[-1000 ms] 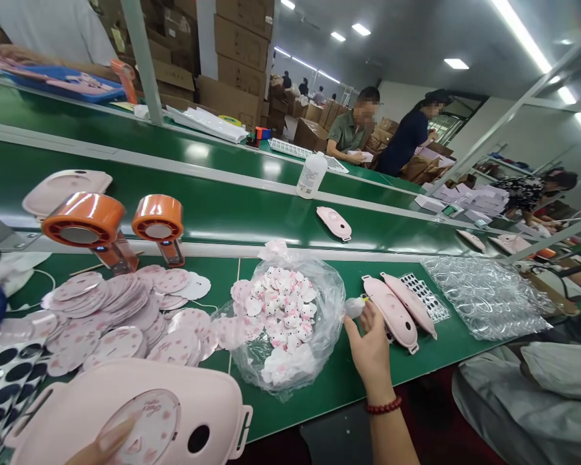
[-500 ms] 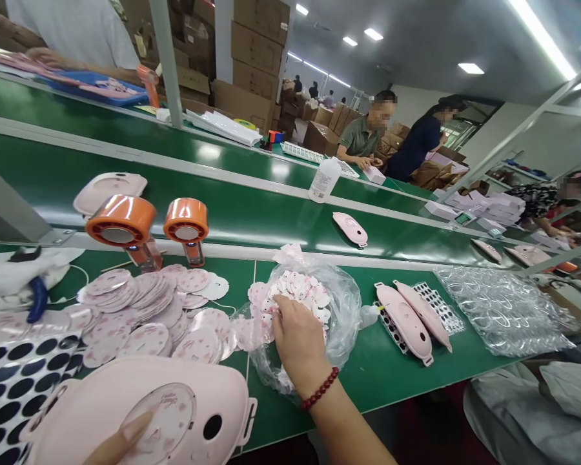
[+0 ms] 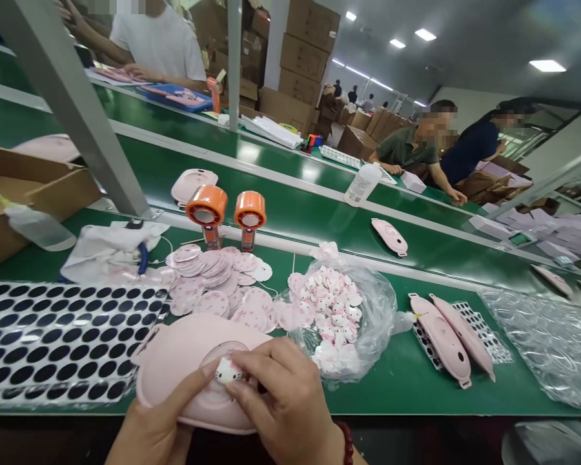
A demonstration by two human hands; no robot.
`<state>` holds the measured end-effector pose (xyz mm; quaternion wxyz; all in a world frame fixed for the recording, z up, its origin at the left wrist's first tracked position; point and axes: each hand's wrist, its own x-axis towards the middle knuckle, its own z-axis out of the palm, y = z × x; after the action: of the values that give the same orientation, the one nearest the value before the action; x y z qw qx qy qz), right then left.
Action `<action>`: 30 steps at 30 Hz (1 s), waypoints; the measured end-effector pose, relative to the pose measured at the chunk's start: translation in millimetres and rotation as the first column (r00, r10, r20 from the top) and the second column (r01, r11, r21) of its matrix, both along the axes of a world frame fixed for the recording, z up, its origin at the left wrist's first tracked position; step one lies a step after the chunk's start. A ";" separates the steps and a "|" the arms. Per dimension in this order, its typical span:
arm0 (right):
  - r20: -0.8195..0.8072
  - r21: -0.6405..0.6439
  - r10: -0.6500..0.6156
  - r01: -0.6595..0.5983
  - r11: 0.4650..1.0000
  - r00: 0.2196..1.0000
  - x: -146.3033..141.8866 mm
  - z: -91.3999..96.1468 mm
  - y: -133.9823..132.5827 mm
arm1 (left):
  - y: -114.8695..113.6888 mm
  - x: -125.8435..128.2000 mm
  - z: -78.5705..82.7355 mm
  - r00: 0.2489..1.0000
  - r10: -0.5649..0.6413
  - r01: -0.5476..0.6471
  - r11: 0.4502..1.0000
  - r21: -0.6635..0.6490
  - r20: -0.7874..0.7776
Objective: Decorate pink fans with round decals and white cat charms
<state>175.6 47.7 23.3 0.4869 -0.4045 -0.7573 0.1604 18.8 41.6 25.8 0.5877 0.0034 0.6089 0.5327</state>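
On my head view, my left hand [image 3: 152, 416] clasps the pink case [image 3: 174, 371], thumb across its face. My right hand [image 3: 293, 391] pinches a white cat-head piece [image 3: 227, 371] against it, between both thumbs; I see the plastic bag [image 3: 378, 300] just beyond.

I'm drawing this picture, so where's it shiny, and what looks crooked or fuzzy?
Head view: pale glare sits on the far green strip, with bright ceiling lights above; head view: the near metal post leans; head view: distant boxes look soft, while the white cat piece shows its dark dots.
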 end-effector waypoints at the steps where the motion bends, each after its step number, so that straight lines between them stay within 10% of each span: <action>1: 0.060 0.048 -0.042 0.039 0.998 0.997 -3.0 -0.9 -2.1 | -1.1 -0.8 3.6 1.000 -0.002 0.001 1.000 -0.005 -0.022; 17: 0.397 0.431 -0.231 0.042 0.901 0.888 -21.0 9.2 -15.5 | -9.4 3.4 22.6 0.986 0.160 -0.160 0.987 -0.009 0.040; 22: 0.135 -0.049 -0.078 0.086 0.995 0.988 -2.9 8.8 -2.3 | -7.0 0.0 14.8 0.992 0.082 -0.090 0.993 0.078 0.094; 25: -0.092 -0.430 -0.082 0.035 0.902 0.992 0.6 5.3 1.8 | -12.0 -3.3 6.6 0.997 0.037 -0.046 0.992 0.122 0.073; 30: -0.184 -0.429 -0.131 0.040 0.903 0.974 -4.4 2.2 2.6 | -21.8 -3.7 -0.4 0.998 -0.057 0.050 0.985 0.165 0.035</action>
<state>171.2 50.3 25.5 0.4712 -0.5139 -0.6309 0.3403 15.2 19.8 25.5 0.6114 0.0577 0.5510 0.5650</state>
